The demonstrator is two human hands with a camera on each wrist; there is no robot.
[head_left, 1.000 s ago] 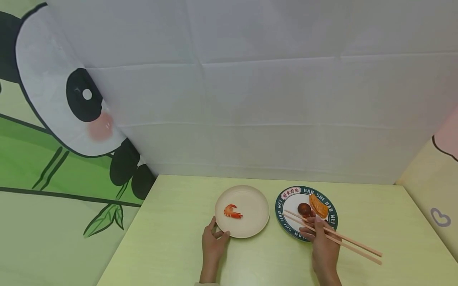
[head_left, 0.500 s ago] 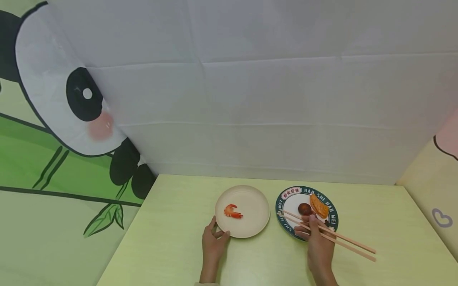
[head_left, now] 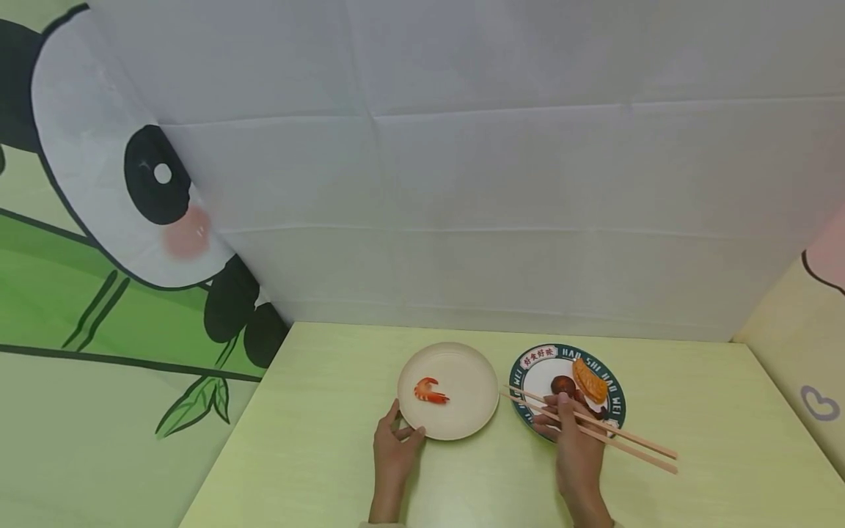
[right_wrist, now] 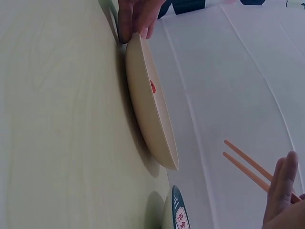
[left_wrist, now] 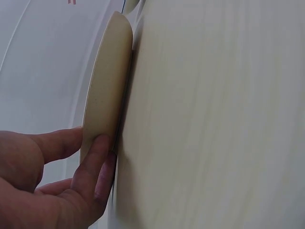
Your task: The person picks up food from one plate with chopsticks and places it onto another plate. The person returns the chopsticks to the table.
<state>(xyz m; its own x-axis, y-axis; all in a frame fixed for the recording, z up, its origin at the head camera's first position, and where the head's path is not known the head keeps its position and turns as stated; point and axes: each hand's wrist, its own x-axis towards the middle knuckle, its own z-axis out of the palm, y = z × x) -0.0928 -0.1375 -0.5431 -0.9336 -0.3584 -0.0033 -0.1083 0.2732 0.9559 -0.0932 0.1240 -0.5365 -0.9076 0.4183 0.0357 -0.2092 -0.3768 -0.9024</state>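
My left hand (head_left: 397,449) holds the near-left rim of a cream plate (head_left: 465,400), which lies on the table. In the left wrist view its fingers (left_wrist: 90,164) pinch that rim. A red-and-white shrimp (head_left: 430,391) lies left of the plate's middle. My right hand (head_left: 579,449) grips a pair of wooden chopsticks (head_left: 634,438) above a white plate with a dark green lettered rim (head_left: 617,396). Their tips reach the gap between both plates, slightly apart, with nothing between them in the right wrist view. A round brown piece (head_left: 562,385) and a golden ridged piece (head_left: 590,380) lie on the green-rimmed plate.
Both plates stand side by side on a pale yellow table (head_left: 317,440). A white cloth backdrop (head_left: 462,183) rises behind it. Printed cartoon cloth with a panda (head_left: 99,161) flanks the left side. A dark brown piece lies partly hidden behind the right hand.
My right hand has moved left with the chopsticks, and their tips have gone from over the green-rimmed plate to the gap beside the cream plate. The left hand and the shrimp stay put.
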